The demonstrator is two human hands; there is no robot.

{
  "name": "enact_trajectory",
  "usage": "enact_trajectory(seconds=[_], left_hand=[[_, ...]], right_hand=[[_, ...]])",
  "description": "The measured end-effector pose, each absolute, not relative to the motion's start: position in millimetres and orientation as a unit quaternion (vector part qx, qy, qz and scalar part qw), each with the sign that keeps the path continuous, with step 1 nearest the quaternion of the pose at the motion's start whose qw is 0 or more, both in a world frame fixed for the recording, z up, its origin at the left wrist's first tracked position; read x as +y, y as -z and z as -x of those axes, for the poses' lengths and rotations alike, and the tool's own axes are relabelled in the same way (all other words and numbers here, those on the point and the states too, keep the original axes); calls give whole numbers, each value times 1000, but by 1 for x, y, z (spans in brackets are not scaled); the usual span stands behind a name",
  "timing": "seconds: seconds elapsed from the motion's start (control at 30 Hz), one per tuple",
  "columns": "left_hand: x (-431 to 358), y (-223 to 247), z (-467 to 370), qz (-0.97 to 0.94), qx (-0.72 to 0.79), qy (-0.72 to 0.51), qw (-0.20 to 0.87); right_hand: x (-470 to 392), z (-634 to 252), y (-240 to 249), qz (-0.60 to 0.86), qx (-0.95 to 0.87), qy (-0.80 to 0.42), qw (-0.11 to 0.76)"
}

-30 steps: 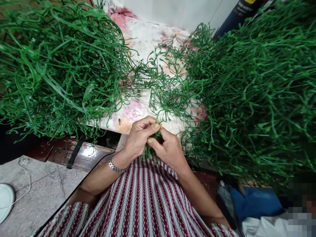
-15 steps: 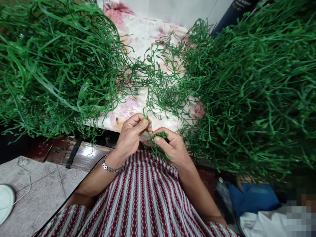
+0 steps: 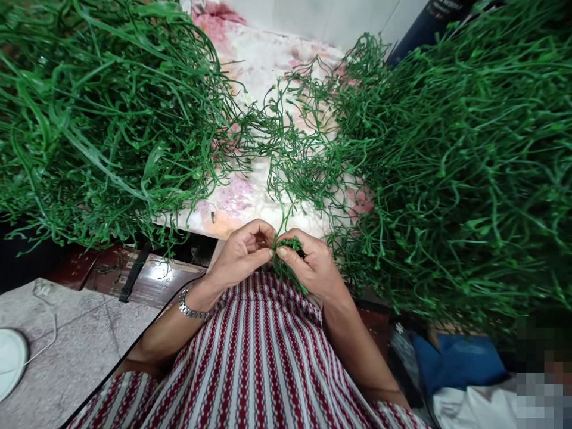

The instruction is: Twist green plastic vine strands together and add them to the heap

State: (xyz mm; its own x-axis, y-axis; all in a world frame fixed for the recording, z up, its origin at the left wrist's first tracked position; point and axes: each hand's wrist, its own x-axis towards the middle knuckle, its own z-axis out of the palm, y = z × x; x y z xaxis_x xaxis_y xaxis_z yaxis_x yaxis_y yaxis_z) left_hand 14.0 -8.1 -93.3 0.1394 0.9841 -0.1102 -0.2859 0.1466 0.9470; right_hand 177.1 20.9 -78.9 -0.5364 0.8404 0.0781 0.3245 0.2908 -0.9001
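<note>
My left hand (image 3: 243,253), with a metal watch at the wrist, pinches a thin green stem (image 3: 282,221) beside the other hand's fingertips. A small bunch of green stems (image 3: 292,275) is held in my right hand (image 3: 310,262), its dark green tips showing between thumb and fingers. Both hands nearly touch, just in front of the table's near edge and above a striped red and white garment (image 3: 263,357). Loose stems (image 3: 308,173) lie tangled on the floral cloth beyond them.
Large heaps of green stems rise at the left (image 3: 111,119) and right (image 3: 456,179) of the floral tablecloth (image 3: 236,199). A white round object (image 3: 11,363) is at lower left. Blue cloth (image 3: 469,357) and white cloth (image 3: 476,405) lie at lower right.
My left hand has moved down and nearer the right hand, bringing the upper stem with it. My right hand stays almost in place, still around the bunch.
</note>
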Motion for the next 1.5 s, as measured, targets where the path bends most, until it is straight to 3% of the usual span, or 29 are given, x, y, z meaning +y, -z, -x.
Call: enact_trajectory(seconds=[0.17, 0.37, 0.57, 0.73, 0.87, 1.13, 1.27, 1.5], left_hand=[[-11, 87, -17, -461, 475, -470, 584], [-14, 86, -21, -610, 562, -420, 369], [-17, 80, -17, -676, 581, -348, 291], [-19, 72, -16, -728, 574, -295, 231], [-22, 69, -12, -745, 549, -292, 242], [-20, 63, -2, -773, 525, -229, 271], [-11, 62, 6, -770, 481, -206, 364], [2, 70, 9, -687, 400, -275, 541]], right_hand=[[21, -176, 78, 376, -735, -495, 271], [18, -173, 87, 394, -716, -514, 262], [18, -173, 83, 384, -772, -437, 255], [14, -174, 76, 378, -849, -282, 239], [9, -174, 73, 364, -860, -245, 260], [5, -172, 79, 360, -832, -313, 284], [6, -173, 83, 335, -853, -307, 257], [17, -179, 73, 296, -872, -325, 217]])
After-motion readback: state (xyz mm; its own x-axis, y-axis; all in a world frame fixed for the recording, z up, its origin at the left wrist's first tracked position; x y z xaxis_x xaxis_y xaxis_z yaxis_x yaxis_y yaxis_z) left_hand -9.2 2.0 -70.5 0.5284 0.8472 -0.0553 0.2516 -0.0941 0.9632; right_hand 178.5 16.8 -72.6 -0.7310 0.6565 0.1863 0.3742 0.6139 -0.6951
